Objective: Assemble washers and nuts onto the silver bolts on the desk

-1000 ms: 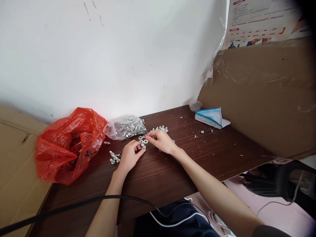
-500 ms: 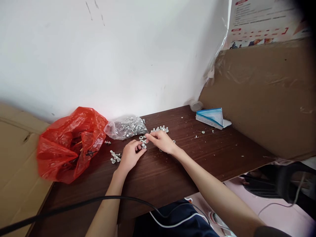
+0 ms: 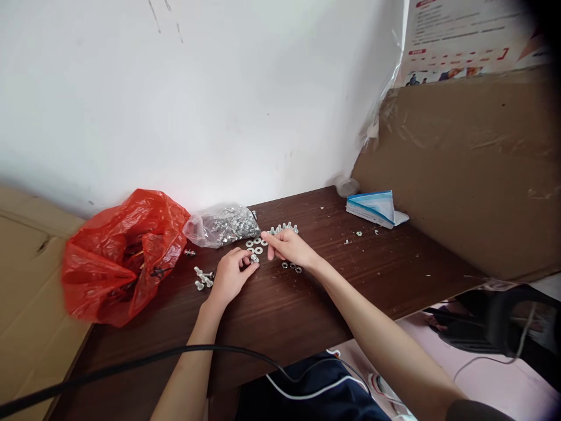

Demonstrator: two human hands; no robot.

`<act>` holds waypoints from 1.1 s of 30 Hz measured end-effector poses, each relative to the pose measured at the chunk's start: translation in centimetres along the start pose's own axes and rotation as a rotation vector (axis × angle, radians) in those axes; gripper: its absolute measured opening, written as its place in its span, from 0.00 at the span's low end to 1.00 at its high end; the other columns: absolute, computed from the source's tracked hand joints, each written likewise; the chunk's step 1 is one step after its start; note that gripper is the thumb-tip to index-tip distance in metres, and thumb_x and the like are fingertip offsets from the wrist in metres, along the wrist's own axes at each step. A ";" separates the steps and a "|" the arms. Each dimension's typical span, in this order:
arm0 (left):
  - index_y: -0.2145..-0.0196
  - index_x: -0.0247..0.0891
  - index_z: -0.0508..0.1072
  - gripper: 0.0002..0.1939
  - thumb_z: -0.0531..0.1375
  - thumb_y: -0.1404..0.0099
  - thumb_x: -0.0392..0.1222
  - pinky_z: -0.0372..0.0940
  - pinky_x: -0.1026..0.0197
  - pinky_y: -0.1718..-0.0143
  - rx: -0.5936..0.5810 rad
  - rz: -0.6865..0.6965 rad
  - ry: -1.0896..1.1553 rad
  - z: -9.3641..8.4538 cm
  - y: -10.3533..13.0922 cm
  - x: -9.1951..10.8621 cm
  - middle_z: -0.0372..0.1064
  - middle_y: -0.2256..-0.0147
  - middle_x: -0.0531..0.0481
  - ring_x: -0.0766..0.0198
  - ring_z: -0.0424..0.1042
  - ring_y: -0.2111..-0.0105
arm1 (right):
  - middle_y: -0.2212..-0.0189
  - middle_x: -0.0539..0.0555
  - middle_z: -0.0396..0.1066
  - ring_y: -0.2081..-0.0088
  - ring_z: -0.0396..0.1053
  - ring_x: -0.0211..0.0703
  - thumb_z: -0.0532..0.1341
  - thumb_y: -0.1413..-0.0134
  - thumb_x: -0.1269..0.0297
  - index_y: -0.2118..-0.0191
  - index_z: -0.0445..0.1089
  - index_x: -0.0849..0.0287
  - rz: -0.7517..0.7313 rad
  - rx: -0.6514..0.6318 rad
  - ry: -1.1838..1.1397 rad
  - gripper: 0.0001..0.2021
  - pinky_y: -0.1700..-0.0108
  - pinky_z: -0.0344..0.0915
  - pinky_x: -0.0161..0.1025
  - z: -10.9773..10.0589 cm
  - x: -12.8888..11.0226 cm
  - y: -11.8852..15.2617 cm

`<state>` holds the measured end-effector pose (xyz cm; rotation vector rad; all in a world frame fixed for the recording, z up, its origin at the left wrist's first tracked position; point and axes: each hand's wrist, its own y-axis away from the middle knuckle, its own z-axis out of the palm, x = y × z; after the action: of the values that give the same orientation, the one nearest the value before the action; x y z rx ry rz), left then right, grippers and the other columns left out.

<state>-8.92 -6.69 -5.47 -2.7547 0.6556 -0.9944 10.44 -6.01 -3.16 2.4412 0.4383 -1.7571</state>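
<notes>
My left hand [image 3: 232, 273] is closed, its thumb and forefinger pinching a small metal bolt [image 3: 254, 257] that stands upright with a washer-like disc at its base. Just to the right, my right hand [image 3: 289, 245] hovers over the table with finger and thumb apart and nothing visible between them. Flat washers [image 3: 258, 250] lie in a small group between the two hands, some partly covered by the right fingertips. Behind the right hand stands a row of bolts [image 3: 279, 228]. Several hex nuts [image 3: 291, 266] lie below its wrist.
Left of my hands lie loose bolts [image 3: 202, 278] and an open red plastic bag [image 3: 127, 257]. A clear bag of metal hardware [image 3: 223, 225] rests by the wall. A blue-white packet [image 3: 372, 207] sits near the cardboard [image 3: 460, 175] on the right. A black cable [image 3: 175, 352] crosses in front.
My right hand has drawn slightly right, away from the left fingers, and its finger and thumb have parted. More washers and the nuts now show. My left hand keeps its pinch.
</notes>
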 end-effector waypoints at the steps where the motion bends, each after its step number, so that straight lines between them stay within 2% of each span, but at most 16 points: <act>1: 0.62 0.35 0.75 0.10 0.62 0.43 0.39 0.58 0.64 0.69 -0.003 0.000 0.005 0.0 0.0 0.0 0.63 0.73 0.54 0.67 0.61 0.74 | 0.92 0.45 0.54 0.86 0.52 0.31 0.50 0.40 0.44 0.78 0.73 0.64 -0.009 -0.005 -0.004 0.30 0.76 0.54 0.32 0.0 0.0 0.0; 4: 0.61 0.36 0.75 0.10 0.62 0.42 0.39 0.58 0.64 0.69 -0.005 -0.002 0.011 0.0 0.0 0.0 0.63 0.73 0.54 0.67 0.60 0.74 | 0.91 0.44 0.57 0.85 0.54 0.31 0.50 0.39 0.47 0.69 0.74 0.65 -0.028 -0.086 0.010 0.26 0.74 0.55 0.32 0.2 -0.1 0.0; 8: 0.63 0.35 0.75 0.09 0.62 0.42 0.40 0.58 0.64 0.69 -0.005 -0.004 0.003 0.0 0.0 0.0 0.64 0.73 0.54 0.67 0.60 0.74 | 0.90 0.44 0.60 0.85 0.54 0.32 0.50 0.38 0.49 0.56 0.72 0.68 -0.004 -0.200 -0.011 0.25 0.76 0.53 0.31 0.2 -0.4 0.2; 11: 0.65 0.36 0.75 0.07 0.62 0.42 0.40 0.57 0.64 0.70 -0.007 0.002 -0.018 -0.1 0.0 0.1 0.63 0.74 0.54 0.68 0.60 0.74 | 0.89 0.42 0.61 0.85 0.53 0.31 0.52 0.37 0.52 0.39 0.58 0.68 0.038 -0.245 -0.072 0.28 0.78 0.51 0.30 0.2 -0.7 0.5; 14: 0.67 0.36 0.75 0.06 0.62 0.41 0.40 0.57 0.64 0.71 -0.001 0.016 -0.038 -0.1 0.0 0.1 0.62 0.74 0.54 0.68 0.60 0.75 | 0.88 0.42 0.63 0.86 0.51 0.30 0.54 0.38 0.53 0.33 0.46 0.63 0.051 -0.278 -0.121 0.32 0.80 0.49 0.30 0.2 -0.8 0.6; 15: 0.66 0.36 0.75 0.06 0.62 0.41 0.40 0.57 0.64 0.71 0.000 0.017 -0.037 -0.1 0.0 0.1 0.62 0.74 0.54 0.68 0.60 0.75 | 0.87 0.42 0.64 0.87 0.51 0.30 0.54 0.38 0.53 0.33 0.47 0.62 0.064 -0.297 -0.125 0.32 0.81 0.48 0.30 0.2 -0.7 0.6; 17: 0.65 0.37 0.75 0.07 0.62 0.42 0.40 0.57 0.64 0.71 -0.001 0.014 -0.028 -0.1 0.0 0.1 0.62 0.74 0.55 0.68 0.60 0.75 | 0.88 0.43 0.63 0.88 0.50 0.29 0.55 0.39 0.50 0.39 0.60 0.65 0.097 -0.322 -0.101 0.29 0.82 0.46 0.30 0.0 -0.6 0.6; 19: 0.63 0.36 0.75 0.08 0.62 0.42 0.39 0.57 0.64 0.70 -0.003 0.010 -0.015 0.0 0.0 0.0 0.62 0.74 0.54 0.68 0.60 0.74 | 0.92 0.44 0.58 0.88 0.48 0.28 0.55 0.41 0.48 0.59 0.75 0.69 0.107 -0.262 -0.078 0.25 0.82 0.46 0.31 -0.3 -0.5 0.5; 21: 0.62 0.35 0.75 0.09 0.62 0.42 0.39 0.58 0.64 0.69 -0.004 0.007 -0.006 0.0 0.0 -0.1 0.63 0.73 0.54 0.68 0.60 0.74 | 0.95 0.44 0.51 0.89 0.46 0.27 0.54 0.41 0.46 0.78 0.74 0.67 0.104 -0.117 -0.093 0.28 0.81 0.47 0.31 -0.6 -0.5 0.4; 22: 0.62 0.35 0.75 0.10 0.62 0.42 0.39 0.58 0.64 0.69 -0.003 0.007 -0.002 0.1 0.0 -0.1 0.63 0.73 0.54 0.68 0.60 0.74 | 0.95 0.43 0.49 0.89 0.45 0.27 0.54 0.41 0.47 0.81 0.72 0.66 0.103 -0.048 -0.117 0.29 0.81 0.46 0.31 -0.7 -0.5 0.3; 23: 0.62 0.35 0.74 0.10 0.62 0.42 0.39 0.58 0.64 0.69 -0.002 0.007 0.001 0.1 0.0 -0.2 0.63 0.73 0.54 0.68 0.60 0.74 | 0.95 0.43 0.48 0.89 0.44 0.27 0.53 0.40 0.48 0.81 0.72 0.66 0.105 -0.006 -0.144 0.28 0.82 0.46 0.31 -0.8 -0.6 0.3; 25: 0.61 0.35 0.74 0.10 0.62 0.42 0.40 0.58 0.64 0.69 -0.001 0.007 0.001 0.1 0.0 -0.2 0.64 0.73 0.54 0.68 0.60 0.74 | 0.94 0.42 0.51 0.89 0.45 0.27 0.54 0.40 0.51 0.70 0.75 0.67 0.111 -0.011 -0.201 0.23 0.83 0.44 0.30 -0.7 -0.8 0.4; 27: 0.62 0.35 0.74 0.10 0.61 0.42 0.40 0.58 0.64 0.69 0.001 0.006 -0.006 0.0 0.0 -0.1 0.64 0.73 0.53 0.68 0.60 0.74 | 0.92 0.42 0.56 0.89 0.46 0.28 0.54 0.39 0.52 0.56 0.72 0.66 0.119 -0.096 -0.251 0.21 0.84 0.43 0.29 -0.5 -1.1 0.6; 28: 0.62 0.35 0.75 0.10 0.61 0.42 0.41 0.58 0.63 0.69 0.000 0.007 -0.010 0.0 0.0 -0.1 0.64 0.73 0.53 0.68 0.60 0.74 | 0.91 0.42 0.59 0.89 0.47 0.29 0.54 0.40 0.52 0.52 0.70 0.65 0.131 -0.158 -0.259 0.21 0.85 0.42 0.29 -0.4 -1.2 0.6; 30: 0.62 0.36 0.75 0.10 0.61 0.41 0.41 0.58 0.63 0.70 -0.004 0.012 -0.013 -0.1 0.0 0.0 0.64 0.73 0.53 0.67 0.60 0.74 | 0.90 0.43 0.61 0.89 0.47 0.29 0.55 0.40 0.51 0.54 0.71 0.65 0.151 -0.287 -0.236 0.21 0.86 0.40 0.29 -0.4 -1.2 0.8; 33: 0.62 0.36 0.75 0.10 0.61 0.42 0.41 0.58 0.63 0.70 -0.002 0.013 -0.007 -0.1 0.1 0.1 0.64 0.73 0.53 0.67 0.61 0.74 | 0.93 0.43 0.55 0.90 0.45 0.27 0.55 0.42 0.47 0.72 0.74 0.67 0.154 -0.335 -0.191 0.25 0.86 0.40 0.30 -0.8 -0.8 0.8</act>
<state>-8.96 -6.77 -5.35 -2.7506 0.6731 -0.9809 11.12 -6.69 -2.17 2.0037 0.4676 -1.6774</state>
